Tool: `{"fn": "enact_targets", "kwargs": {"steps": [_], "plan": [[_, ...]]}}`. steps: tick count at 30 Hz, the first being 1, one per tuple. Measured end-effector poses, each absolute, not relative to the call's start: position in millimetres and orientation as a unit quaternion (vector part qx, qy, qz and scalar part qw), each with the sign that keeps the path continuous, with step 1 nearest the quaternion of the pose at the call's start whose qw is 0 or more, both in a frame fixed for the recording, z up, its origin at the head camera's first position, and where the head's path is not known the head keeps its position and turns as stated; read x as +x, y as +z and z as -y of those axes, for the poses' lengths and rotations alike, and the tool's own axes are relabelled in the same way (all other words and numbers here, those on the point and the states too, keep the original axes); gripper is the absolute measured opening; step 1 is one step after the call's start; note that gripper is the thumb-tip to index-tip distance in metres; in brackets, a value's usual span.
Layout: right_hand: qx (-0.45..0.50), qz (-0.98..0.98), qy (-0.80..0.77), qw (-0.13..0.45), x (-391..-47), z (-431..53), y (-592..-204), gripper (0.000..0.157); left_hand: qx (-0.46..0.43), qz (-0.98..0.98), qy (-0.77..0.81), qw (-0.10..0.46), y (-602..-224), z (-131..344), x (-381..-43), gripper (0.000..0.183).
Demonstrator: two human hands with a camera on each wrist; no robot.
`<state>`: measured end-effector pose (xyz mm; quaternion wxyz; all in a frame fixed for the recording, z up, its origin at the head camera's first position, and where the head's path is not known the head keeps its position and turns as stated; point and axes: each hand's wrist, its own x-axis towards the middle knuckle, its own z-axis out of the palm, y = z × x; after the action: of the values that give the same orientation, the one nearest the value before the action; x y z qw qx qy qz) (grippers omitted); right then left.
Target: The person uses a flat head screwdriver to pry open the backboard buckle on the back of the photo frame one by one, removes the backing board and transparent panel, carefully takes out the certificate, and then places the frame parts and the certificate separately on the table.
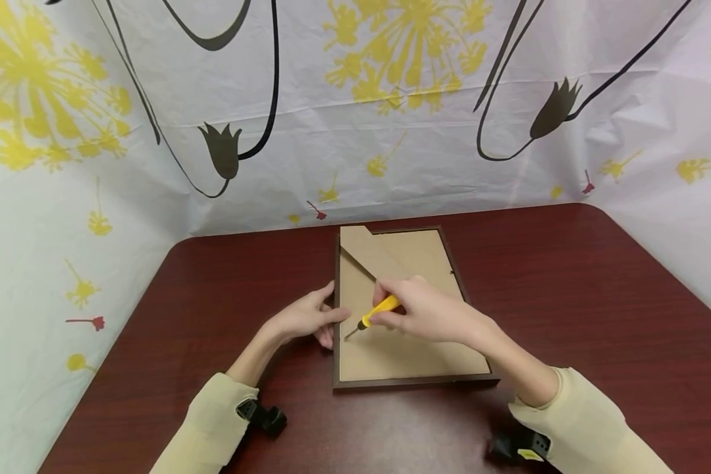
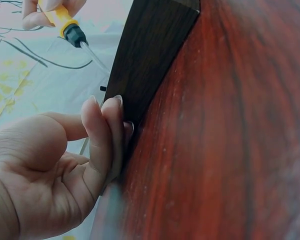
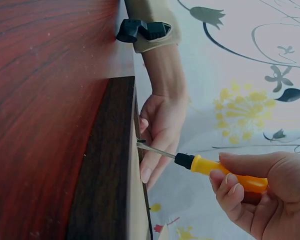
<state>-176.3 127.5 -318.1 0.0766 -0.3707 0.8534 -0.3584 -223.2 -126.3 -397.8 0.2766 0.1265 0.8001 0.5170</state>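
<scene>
A picture frame [image 1: 415, 383] with a dark wood-look rim lies face down on the table, its brown backing board [image 1: 438, 359] upward. My left hand [image 1: 308, 317] holds the frame's left side, one finger over the board's edge and the others against the outer side. My right hand [image 1: 429, 313] grips a screwdriver [image 1: 386, 308] by its yellow handle. The slanted metal shaft reaches the board's left edge. There, a small dark tab [image 3: 141, 142] shows beside the tip in the right wrist view. The fingers partly hide the handle.
A cardboard stand flap [image 1: 370, 253] runs diagonally across the board's upper part. Another small dark tab [image 1: 451, 272] sits on the right inner edge. The reddish-brown table [image 1: 569, 283] extends around the frame, with a white patterned sheet [image 1: 308, 99] behind it.
</scene>
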Motion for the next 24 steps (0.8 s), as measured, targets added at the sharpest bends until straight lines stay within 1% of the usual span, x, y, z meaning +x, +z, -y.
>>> {"fn": "enact_targets", "kwargs": {"steps": [2,5,9,13,20,24], "plan": [[-0.363,-0.848,-0.375,0.086,-176,-131,-317,0.016,0.129,-0.798,0.519,0.278,-398,126,-223,0.091],[-0.352,-0.844,-0.396,0.083,-178,-139,-315,0.015,0.134,-0.797,0.518,0.28,-397,126,-223,0.091],[-0.324,-0.843,-0.425,0.058,-181,-155,-317,0.015,0.137,-0.798,0.515,0.282,-396,128,-223,0.09],[-0.279,-0.833,-0.475,0.047,-185,-178,-323,0.016,0.139,-0.797,0.515,0.283,-396,128,-224,0.09],[-0.251,-0.811,-0.524,0.072,-195,-210,-334,0.013,0.138,-0.801,0.512,0.278,-397,128,-223,0.09],[-0.245,-0.807,-0.529,0.091,-199,-216,-340,0.015,0.139,-0.814,0.506,0.249,-396,130,-224,0.083]]}}
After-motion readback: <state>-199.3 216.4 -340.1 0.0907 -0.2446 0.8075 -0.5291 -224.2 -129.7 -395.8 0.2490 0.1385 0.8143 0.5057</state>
